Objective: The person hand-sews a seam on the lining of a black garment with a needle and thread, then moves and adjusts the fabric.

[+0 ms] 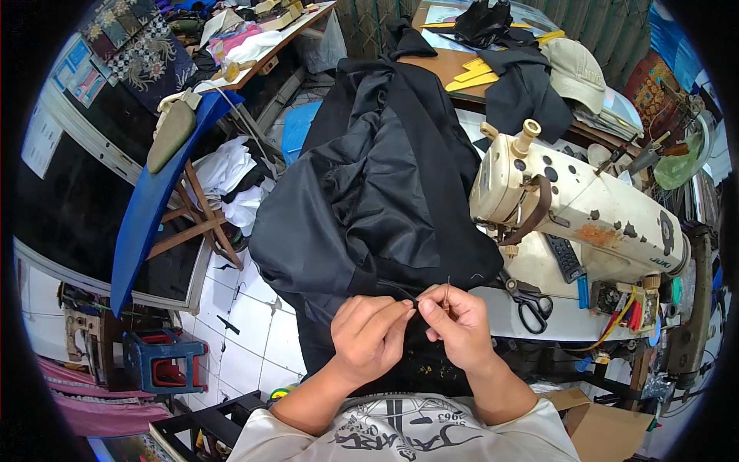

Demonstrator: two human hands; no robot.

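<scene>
A black garment with a shiny black lining lies spread in front of me, its near edge reaching my hands. My left hand is closed, with thumb and fingers pinching that edge. Close beside it, my right hand is closed too. A thin, needle-like tool sticks up from its fingers; its exact kind is too small to tell. Between the fingertips of both hands a small dark bit of cloth shows, mostly hidden by the fingers.
To the right stands a cream sewing machine, with black-handled scissors, a remote control and a blue cutter near it. A blue ironing board is at left, above a blue stool. A cap lies at the back.
</scene>
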